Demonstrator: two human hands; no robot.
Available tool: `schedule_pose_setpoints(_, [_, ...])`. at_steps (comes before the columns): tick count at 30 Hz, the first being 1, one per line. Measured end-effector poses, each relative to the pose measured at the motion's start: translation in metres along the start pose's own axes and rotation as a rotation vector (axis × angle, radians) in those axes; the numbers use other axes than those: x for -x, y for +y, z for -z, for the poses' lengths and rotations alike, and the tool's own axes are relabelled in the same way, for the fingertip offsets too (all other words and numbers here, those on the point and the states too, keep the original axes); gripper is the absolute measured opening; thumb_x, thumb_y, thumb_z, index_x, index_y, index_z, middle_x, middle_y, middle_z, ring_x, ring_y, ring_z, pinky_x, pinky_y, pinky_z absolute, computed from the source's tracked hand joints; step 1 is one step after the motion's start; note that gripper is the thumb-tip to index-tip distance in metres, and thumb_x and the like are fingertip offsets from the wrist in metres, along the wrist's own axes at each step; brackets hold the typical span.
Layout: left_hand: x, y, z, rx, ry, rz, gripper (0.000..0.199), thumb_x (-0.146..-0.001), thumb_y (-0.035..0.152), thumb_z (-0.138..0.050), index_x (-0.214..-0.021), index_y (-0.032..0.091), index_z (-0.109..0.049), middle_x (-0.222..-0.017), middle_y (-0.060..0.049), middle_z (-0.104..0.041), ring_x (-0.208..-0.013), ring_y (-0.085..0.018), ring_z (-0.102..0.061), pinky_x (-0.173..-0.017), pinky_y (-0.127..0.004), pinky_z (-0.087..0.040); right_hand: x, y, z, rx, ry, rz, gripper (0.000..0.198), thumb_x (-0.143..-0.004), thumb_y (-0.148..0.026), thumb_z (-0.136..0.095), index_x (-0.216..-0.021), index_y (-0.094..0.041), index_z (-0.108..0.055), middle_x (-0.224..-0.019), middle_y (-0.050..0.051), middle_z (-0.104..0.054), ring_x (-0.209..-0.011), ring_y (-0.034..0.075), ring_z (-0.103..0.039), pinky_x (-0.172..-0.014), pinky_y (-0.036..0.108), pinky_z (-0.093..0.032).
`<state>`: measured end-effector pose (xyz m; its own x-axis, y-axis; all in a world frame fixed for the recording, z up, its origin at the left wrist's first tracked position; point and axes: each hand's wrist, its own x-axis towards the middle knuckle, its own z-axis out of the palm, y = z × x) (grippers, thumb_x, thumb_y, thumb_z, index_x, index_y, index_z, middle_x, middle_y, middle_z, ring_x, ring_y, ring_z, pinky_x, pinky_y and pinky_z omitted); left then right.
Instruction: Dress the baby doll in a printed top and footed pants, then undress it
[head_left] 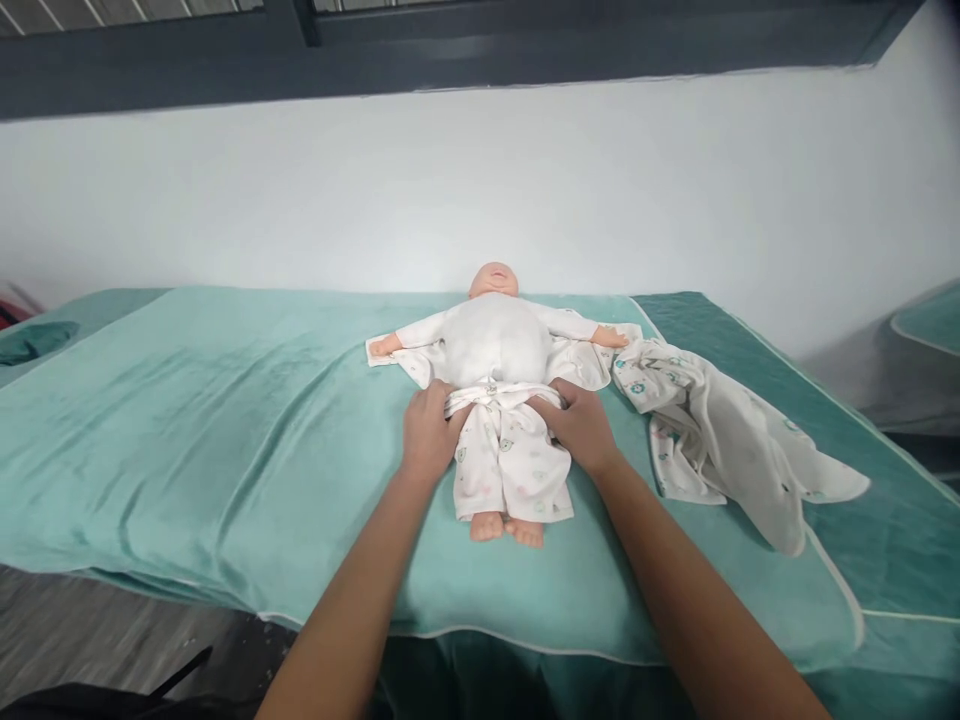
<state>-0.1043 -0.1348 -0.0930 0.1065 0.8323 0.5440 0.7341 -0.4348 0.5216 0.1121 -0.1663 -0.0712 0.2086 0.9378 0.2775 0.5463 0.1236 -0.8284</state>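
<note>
A baby doll (496, 335) lies on its back, head toward the wall, feet toward me, arms spread out. Its white torso is bare at the front, and patterned white cloth lies under its arms. White printed baby pants (514, 465) cover its legs, with the bare feet poking out of the hems. My left hand (433, 425) grips the waistband on the left side of the doll. On the opposite side, my right hand (581, 425) has its fingers closed on the waistband too. The waistband sits just below the belly.
A crumpled white printed garment (720, 425) lies to the right of the doll. Light green sheet (187, 430) covers the bed, with darker green fabric (877, 510) at the right. A white wall (300, 200) rises behind. Grey floor (112, 625) shows at lower left.
</note>
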Motion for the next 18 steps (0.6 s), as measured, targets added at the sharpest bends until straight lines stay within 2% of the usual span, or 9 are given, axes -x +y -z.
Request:
schedule_pose_setpoints(4, [-0.002,0.001,0.001,0.066,-0.02,0.043,0.015,-0.088,0.035,-0.059,-0.089,0.022,-0.053,-0.081,-0.001,-0.06,-0.077,-0.019,-0.055,-0.069,-0.03,-0.04,-0.002,0.004,0.012,-0.098,-0.277,-0.035,0.034,-0.077,-0.052,-0.064,-0.073,-0.022,-0.048,-0.063,-0.005,-0.045,-0.062,0.014,-0.044,-0.056,0.026,-0.034])
schedule_pose_setpoints(6, [-0.004,0.002,0.002,0.098,-0.034,0.038,0.015,-0.089,0.035,-0.059,-0.089,0.022,-0.052,-0.082,-0.001,-0.059,-0.077,-0.018,-0.055,-0.07,-0.03,-0.041,0.0,0.005,0.021,-0.115,-0.409,-0.002,0.035,-0.075,-0.05,-0.069,-0.089,-0.022,-0.056,-0.077,-0.003,-0.058,-0.073,0.017,-0.053,-0.063,0.027,-0.041])
schedule_pose_setpoints(8, [-0.005,0.003,0.003,0.109,-0.031,0.001,0.015,-0.09,0.035,-0.058,-0.087,0.021,-0.052,-0.085,-0.002,-0.059,-0.08,-0.018,-0.055,-0.072,-0.03,-0.042,0.003,0.006,0.027,-0.098,-0.468,0.037,0.042,-0.072,-0.047,-0.073,-0.101,-0.022,-0.058,-0.092,0.0,-0.063,-0.084,0.02,-0.056,-0.07,0.029,-0.044])
schedule_pose_setpoints(10, [-0.005,0.004,0.004,0.109,-0.026,-0.032,0.016,-0.091,0.035,-0.056,-0.084,0.021,-0.052,-0.087,-0.003,-0.058,-0.083,-0.018,-0.055,-0.074,-0.03,-0.042,0.006,0.007,0.028,-0.046,-0.453,0.044,0.041,-0.071,-0.048,-0.074,-0.099,-0.021,-0.059,-0.092,0.001,-0.065,-0.085,0.021,-0.057,-0.071,0.029,-0.044])
schedule_pose_setpoints(12, [-0.005,0.005,0.005,0.108,-0.028,-0.038,0.018,-0.092,0.036,-0.054,-0.083,0.022,-0.051,-0.084,-0.003,-0.057,-0.083,-0.019,-0.055,-0.075,-0.03,-0.043,0.009,0.007,0.025,0.004,-0.398,0.033,0.037,-0.073,-0.051,-0.072,-0.089,-0.021,-0.059,-0.082,-0.001,-0.063,-0.077,0.02,-0.055,-0.066,0.029,-0.041])
schedule_pose_setpoints(15, [-0.003,0.007,0.007,0.114,-0.026,-0.015,0.019,-0.093,0.038,-0.051,-0.082,0.022,-0.049,-0.079,-0.001,-0.056,-0.081,-0.018,-0.056,-0.075,-0.03,-0.043,0.014,0.005,0.014,0.035,-0.26,0.047,0.035,-0.075,-0.054,-0.068,-0.076,-0.021,-0.056,-0.068,-0.003,-0.057,-0.067,0.017,-0.05,-0.061,0.028,-0.036])
schedule_pose_setpoints(18, [0.003,0.009,0.009,0.128,-0.017,0.009,0.018,-0.092,0.039,-0.051,-0.084,0.023,-0.05,-0.078,0.0,-0.057,-0.078,-0.018,-0.057,-0.073,-0.029,-0.043,0.018,0.001,0.004,0.027,-0.096,0.087,0.027,-0.076,-0.046,-0.065,-0.071,-0.022,-0.054,-0.064,-0.003,-0.056,-0.064,0.017,-0.048,-0.061,0.029,-0.035])
